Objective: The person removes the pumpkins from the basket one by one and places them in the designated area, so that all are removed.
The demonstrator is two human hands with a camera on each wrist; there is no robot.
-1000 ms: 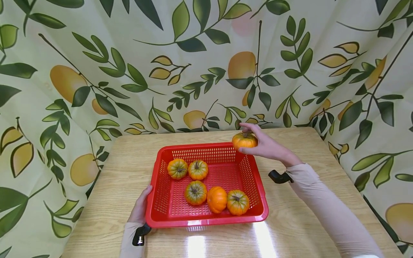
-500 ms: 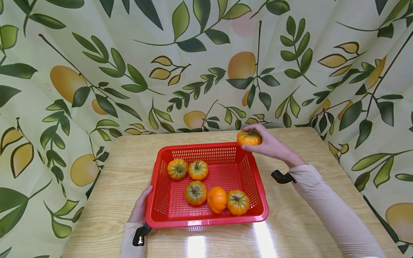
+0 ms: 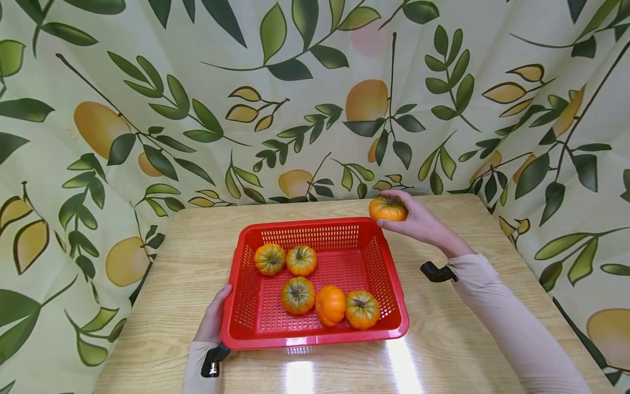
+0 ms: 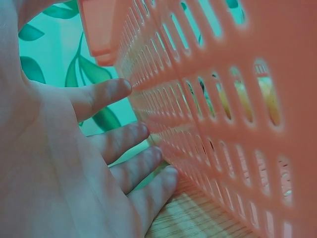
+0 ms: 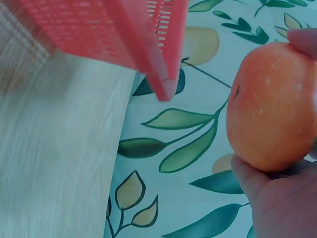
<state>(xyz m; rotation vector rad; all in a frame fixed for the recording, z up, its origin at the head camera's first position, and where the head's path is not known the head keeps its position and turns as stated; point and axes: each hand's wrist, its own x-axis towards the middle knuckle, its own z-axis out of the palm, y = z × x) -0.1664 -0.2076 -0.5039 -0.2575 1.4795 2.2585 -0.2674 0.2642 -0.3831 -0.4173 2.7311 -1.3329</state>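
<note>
In the head view, my right hand (image 3: pixel 423 223) grips a small orange pumpkin (image 3: pixel 386 210) above the back right corner of a red plastic basket (image 3: pixel 248 335). The right wrist view shows that pumpkin (image 5: pixel 272 111) from below, with the thumb and fingers around its sides. At the basket's left side is my left hand (image 3: pixel 213 317). Up close in the left wrist view, the left hand's fingers (image 4: pixel 148 191) stretch along the slotted wall (image 4: pixel 163 99), fingertips at or against it. Inside the basket sit several small pumpkins, including a plain orange one (image 3: pixel 330 305) lying on its side.
The basket stands on a light wooden table (image 3: pixel 162 306). Behind and beside the table hangs a leaf-and-fruit patterned cloth (image 3: pixel 315 109). A black wrist camera (image 3: pixel 437 272) sticks out from the right sleeve, another (image 3: pixel 214 359) from the left.
My right hand has moved slightly to the right with the pumpkin, from over the basket's back rim to its back right corner. The left hand and basket have stayed in place.
</note>
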